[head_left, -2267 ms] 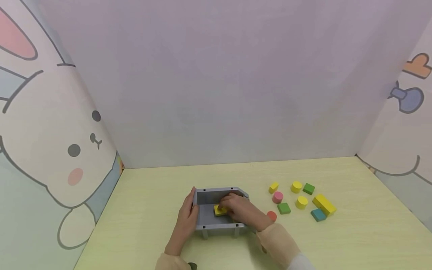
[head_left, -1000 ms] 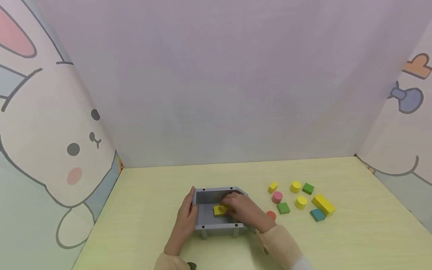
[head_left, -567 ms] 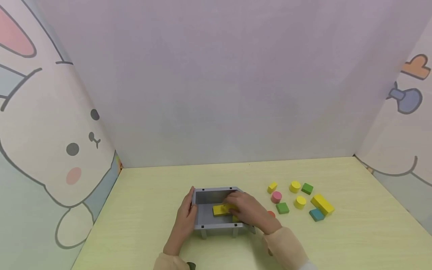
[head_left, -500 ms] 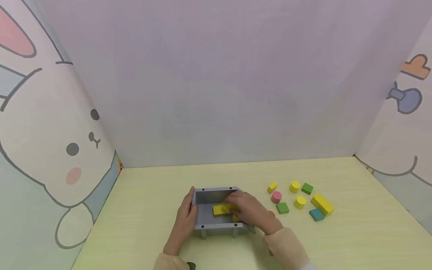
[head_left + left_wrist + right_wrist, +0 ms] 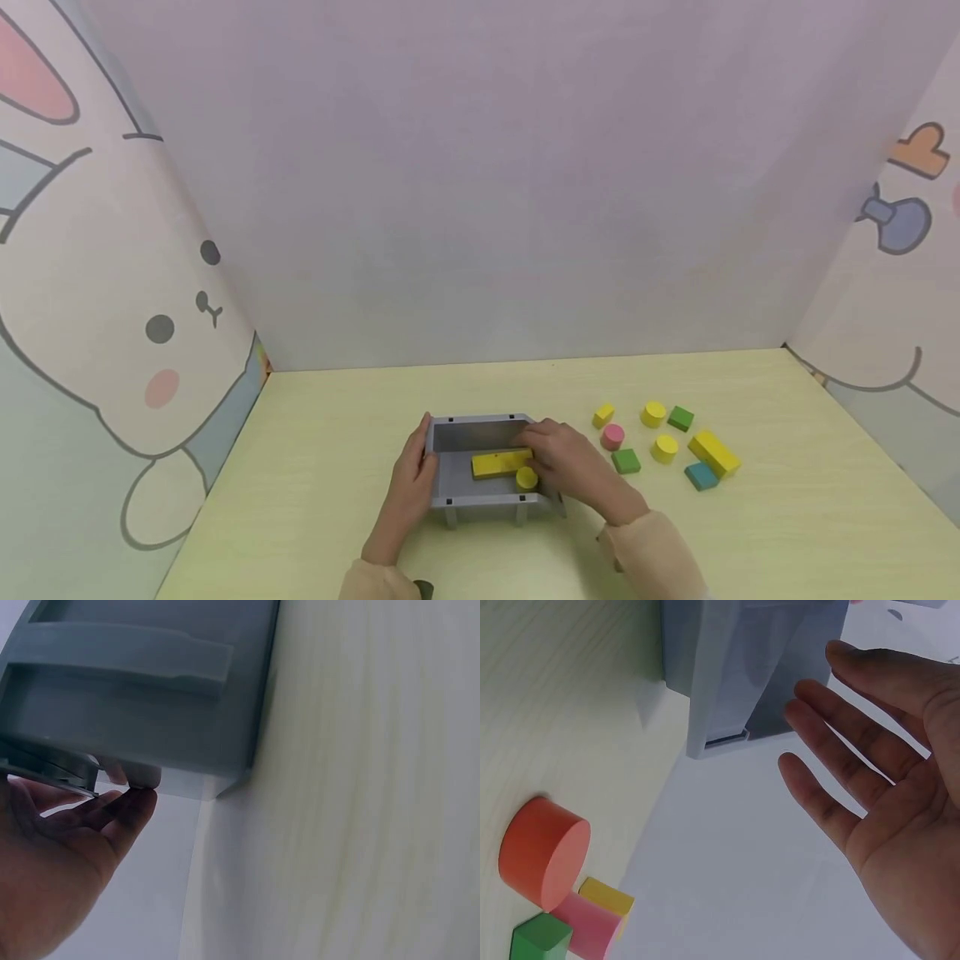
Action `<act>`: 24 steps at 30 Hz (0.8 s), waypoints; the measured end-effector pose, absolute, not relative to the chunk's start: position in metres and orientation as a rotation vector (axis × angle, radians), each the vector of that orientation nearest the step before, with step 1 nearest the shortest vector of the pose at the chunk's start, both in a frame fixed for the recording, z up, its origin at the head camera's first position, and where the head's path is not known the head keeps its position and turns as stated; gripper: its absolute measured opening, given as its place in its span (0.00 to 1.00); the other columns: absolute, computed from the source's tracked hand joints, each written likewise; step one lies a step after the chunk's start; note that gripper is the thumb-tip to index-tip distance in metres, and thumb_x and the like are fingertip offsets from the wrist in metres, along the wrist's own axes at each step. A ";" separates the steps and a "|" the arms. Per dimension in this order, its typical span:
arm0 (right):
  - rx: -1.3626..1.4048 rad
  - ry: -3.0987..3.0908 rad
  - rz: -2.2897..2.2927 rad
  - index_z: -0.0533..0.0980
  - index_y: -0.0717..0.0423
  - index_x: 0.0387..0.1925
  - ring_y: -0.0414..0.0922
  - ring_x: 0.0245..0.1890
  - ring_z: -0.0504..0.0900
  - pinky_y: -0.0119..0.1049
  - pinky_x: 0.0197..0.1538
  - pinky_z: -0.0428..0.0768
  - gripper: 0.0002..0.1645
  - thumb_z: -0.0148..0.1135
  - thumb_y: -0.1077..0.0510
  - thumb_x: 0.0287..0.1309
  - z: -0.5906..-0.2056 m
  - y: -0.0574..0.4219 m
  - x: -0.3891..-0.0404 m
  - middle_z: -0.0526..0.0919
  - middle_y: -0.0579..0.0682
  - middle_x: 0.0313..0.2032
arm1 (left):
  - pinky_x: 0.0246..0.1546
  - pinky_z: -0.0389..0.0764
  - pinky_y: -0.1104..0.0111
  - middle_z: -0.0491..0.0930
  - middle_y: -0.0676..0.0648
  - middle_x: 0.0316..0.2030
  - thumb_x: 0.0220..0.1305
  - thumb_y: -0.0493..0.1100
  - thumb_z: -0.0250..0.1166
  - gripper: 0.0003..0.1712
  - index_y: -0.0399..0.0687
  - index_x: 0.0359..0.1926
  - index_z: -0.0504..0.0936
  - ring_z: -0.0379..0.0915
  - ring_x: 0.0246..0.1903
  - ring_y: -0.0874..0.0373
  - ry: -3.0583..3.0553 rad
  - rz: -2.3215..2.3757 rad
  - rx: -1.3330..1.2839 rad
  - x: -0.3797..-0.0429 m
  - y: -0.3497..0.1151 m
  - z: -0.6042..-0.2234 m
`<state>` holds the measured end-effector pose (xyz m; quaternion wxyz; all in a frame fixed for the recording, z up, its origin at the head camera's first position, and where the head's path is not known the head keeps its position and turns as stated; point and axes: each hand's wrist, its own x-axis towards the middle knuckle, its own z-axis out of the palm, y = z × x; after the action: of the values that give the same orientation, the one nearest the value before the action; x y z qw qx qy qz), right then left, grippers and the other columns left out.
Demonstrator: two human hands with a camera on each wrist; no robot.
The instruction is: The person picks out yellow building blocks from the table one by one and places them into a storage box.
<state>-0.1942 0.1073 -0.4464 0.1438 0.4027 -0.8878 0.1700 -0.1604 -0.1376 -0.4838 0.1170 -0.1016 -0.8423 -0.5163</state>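
A grey storage bin [image 5: 486, 512] stands on the table in the head view. My left hand [image 5: 409, 479] holds its left end, with the fingers curled round the edge in the left wrist view. Inside the bin lie a long yellow block [image 5: 498, 464] and, in front of its right end, a yellow cylinder [image 5: 527, 479]. My right hand [image 5: 572, 467] is over the bin's right end. The right wrist view shows that hand's fingers spread loosely beside the bin wall, holding nothing.
To the right lie a small yellow block [image 5: 603, 416], a pink cylinder [image 5: 612, 437], two yellow cylinders [image 5: 664, 448], two green blocks [image 5: 626, 461], a yellow bar [image 5: 715, 453] and a blue block [image 5: 702, 476]. A red cylinder [image 5: 544, 851] shows in the right wrist view.
My right hand has let go of the yellow pieces in the bin and drawn back to the right, uncovering the long block and the cylinder. My left hand keeps its hold.
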 end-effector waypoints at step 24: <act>0.962 -2.523 0.490 0.79 0.57 0.38 0.48 0.39 0.79 0.46 0.40 0.81 0.19 0.70 0.65 0.38 -0.448 0.157 -0.188 0.83 0.51 0.38 | 0.62 0.57 0.44 0.55 0.33 0.66 0.64 0.31 0.43 0.30 0.37 0.68 0.51 0.48 0.65 0.43 -2.477 -1.538 -0.278 -0.157 -0.137 -0.478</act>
<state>-0.1883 0.1570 -0.4480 0.1972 0.3437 -0.9013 0.1752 -0.1572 -0.1367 -0.4784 0.1062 -0.0944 -0.8410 -0.5220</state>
